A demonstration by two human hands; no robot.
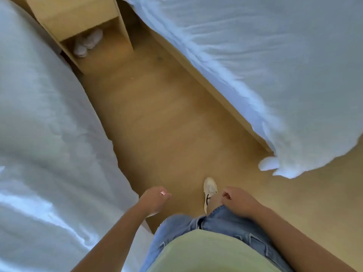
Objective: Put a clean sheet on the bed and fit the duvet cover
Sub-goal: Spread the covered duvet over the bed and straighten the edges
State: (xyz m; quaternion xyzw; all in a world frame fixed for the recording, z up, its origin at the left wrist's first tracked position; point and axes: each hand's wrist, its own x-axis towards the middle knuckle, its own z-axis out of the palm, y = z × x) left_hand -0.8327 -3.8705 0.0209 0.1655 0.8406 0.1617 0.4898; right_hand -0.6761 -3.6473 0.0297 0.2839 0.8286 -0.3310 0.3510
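Person stands on wooden floor (161, 118) in the aisle between two beds, camera looking straight down. Frame is motion-blurred.

Left hand (155, 199) hangs in front of the body just beside the edge of the left bed, its fingers (164, 194) loosely curled and grasping nothing. Right hand (238, 202) sits low against the front of the blue jeans (196, 226), with its fingers (225, 195) loosely curled and nothing held. Neither hand touches any bedding.

Task items: rumpled white bedding (45, 124) covers the left bed and fills the left side of the view. Cannot tell if it is sheet or duvet cover. More wrinkled white bedding (265, 61) lies over the right bed, draping past its wooden side board (208, 83). Its near corner (290, 163) droops toward the floor, with a small white lump (268, 163) poking out beside it.

Wooden bedside cabinet (78, 14) stands at the top between the beds. Its open lower compartment holds pale, blurred items (88, 43), possibly slippers. One white sneaker (210, 188) is on the floor between the hands. Light green top (206, 254) shows at the bottom.
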